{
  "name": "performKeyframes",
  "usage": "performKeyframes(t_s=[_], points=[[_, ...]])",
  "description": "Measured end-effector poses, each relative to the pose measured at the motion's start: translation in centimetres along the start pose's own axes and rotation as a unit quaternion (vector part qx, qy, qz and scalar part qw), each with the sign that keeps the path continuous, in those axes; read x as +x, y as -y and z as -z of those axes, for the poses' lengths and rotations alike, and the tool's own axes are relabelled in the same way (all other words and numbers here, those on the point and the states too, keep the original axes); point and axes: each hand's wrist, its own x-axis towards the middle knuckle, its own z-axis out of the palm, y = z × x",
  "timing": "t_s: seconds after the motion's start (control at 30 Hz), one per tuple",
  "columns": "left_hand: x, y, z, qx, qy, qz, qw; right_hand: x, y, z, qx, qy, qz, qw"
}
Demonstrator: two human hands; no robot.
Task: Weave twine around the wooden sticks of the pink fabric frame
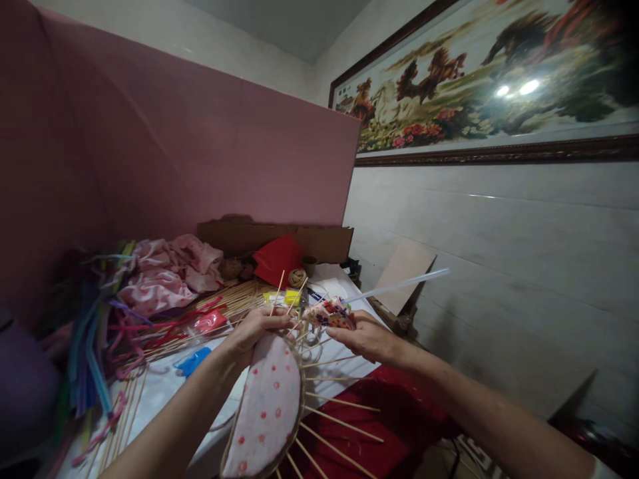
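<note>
My left hand is closed around the top edge of a round disc covered in white cloth with red dots. Thin wooden sticks radiate from the disc's rim like spokes. My right hand is closed on a small colourful patterned piece of fabric, held just above the disc's upper edge. A long pale translucent rod slants up to the right from near that hand; whether the fingers grip it is unclear.
The white table holds a pink patterned cloth, coloured pipe cleaners, a bundle of wooden sticks, a twine ball, a red sheet and cardboard. A pink panel stands behind. Red cloth lies below.
</note>
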Motion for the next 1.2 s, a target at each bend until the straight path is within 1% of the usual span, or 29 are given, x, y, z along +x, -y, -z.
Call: performKeyframes(t_s=[0.4,0.63,0.77,1.2], points=[[0.17,0.23,0.33,0.007,0.008,-0.009,1.0,-0.04,0.09,0.08,0.004,0.018,0.003,1.0],[0.19,0.23,0.34,0.008,0.016,-0.012,1.0,-0.13,0.45,0.12,-0.003,0.014,-0.005,1.0],[0.12,0.21,0.33,0.007,0.011,-0.012,1.0,-0.15,0.42,0.2,-0.006,0.014,-0.006,1.0],[0.14,0.27,0.28,0.013,0.002,-0.012,1.0,-0.25,0.97,0.24,-0.033,0.002,-0.047,0.998]])
